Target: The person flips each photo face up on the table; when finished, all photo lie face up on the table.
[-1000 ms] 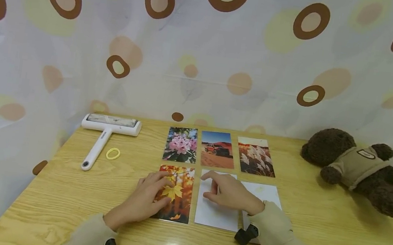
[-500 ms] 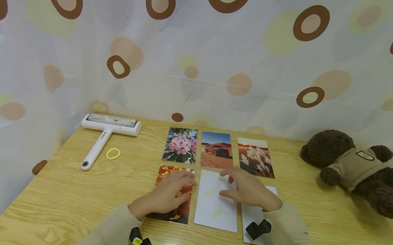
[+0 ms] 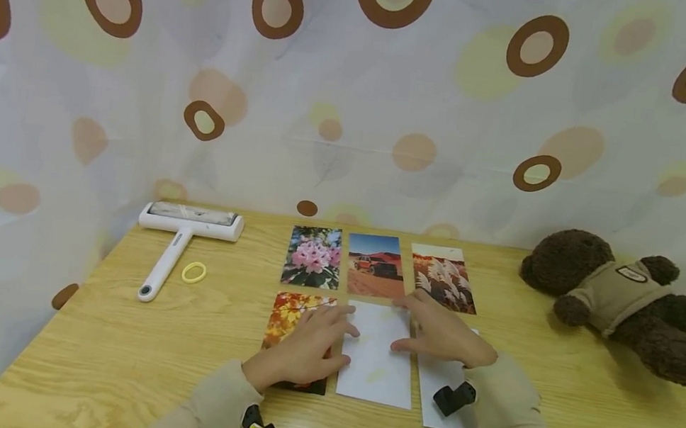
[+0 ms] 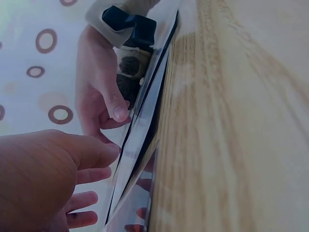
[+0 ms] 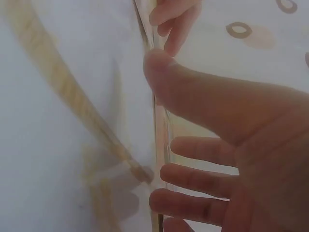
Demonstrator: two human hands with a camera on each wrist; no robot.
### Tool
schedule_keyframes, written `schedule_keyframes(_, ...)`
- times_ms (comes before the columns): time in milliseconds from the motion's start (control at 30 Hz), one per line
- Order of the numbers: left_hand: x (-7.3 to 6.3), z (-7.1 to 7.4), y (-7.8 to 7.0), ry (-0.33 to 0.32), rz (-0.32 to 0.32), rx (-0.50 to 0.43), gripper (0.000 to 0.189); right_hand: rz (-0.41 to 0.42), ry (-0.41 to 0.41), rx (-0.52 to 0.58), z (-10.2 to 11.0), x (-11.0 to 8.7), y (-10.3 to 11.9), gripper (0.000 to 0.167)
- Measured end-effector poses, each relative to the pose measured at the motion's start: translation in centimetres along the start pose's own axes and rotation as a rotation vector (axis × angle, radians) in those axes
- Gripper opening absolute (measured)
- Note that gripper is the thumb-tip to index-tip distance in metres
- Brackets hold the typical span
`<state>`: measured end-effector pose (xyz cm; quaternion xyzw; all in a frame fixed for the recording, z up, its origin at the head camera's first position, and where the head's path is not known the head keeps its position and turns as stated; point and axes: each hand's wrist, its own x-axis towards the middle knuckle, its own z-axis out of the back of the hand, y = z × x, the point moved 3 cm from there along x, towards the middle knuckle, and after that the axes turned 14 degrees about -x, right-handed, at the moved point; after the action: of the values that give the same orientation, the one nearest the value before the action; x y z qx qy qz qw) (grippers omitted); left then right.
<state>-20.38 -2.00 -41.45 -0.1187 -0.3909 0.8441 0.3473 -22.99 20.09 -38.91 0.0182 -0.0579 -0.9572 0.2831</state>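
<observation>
In the head view a blank white card (image 3: pixel 377 364) lies flat on the table between my two hands. My left hand (image 3: pixel 309 347) is spread over the autumn maple-leaf photo card (image 3: pixel 287 313), its fingertips at the white card's left edge. At that card's right edge is my right hand (image 3: pixel 443 332), thumb and fingers apart. Its wrist and sleeve partly cover a second white card (image 3: pixel 442 390). The left wrist view shows relaxed, separated left fingers (image 4: pixel 87 199) beside the cards. Straight right fingers (image 5: pixel 193 176) show in the right wrist view, close to the white surface.
Behind lie photo cards of pink flowers (image 3: pixel 313 257), an orange off-road car (image 3: pixel 375 266) and pale reeds (image 3: pixel 443 278). A white lint roller (image 3: pixel 190 224) and a yellow ring (image 3: pixel 194 272) are at left. A brown teddy bear (image 3: pixel 618 298) lies at right.
My left hand has moved right across the leaf photo to the middle white card's left edge. My right hand has shifted right, from over that card to its right edge.
</observation>
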Motion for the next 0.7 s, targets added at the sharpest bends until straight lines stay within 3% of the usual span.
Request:
schedule_keyframes(333,0.46,-0.71,-0.36,-0.013,-0.051,0.071,0.029,-0.035,-0.005,-0.018,0.02,-0.31,-0.82,0.07)
schedule_keyframes(700,-0.1,-0.69,-0.07,-0.004,-0.031,0.083,0.031,-0.044,-0.032,0.052,-0.64,0.41,-0.36,0.076)
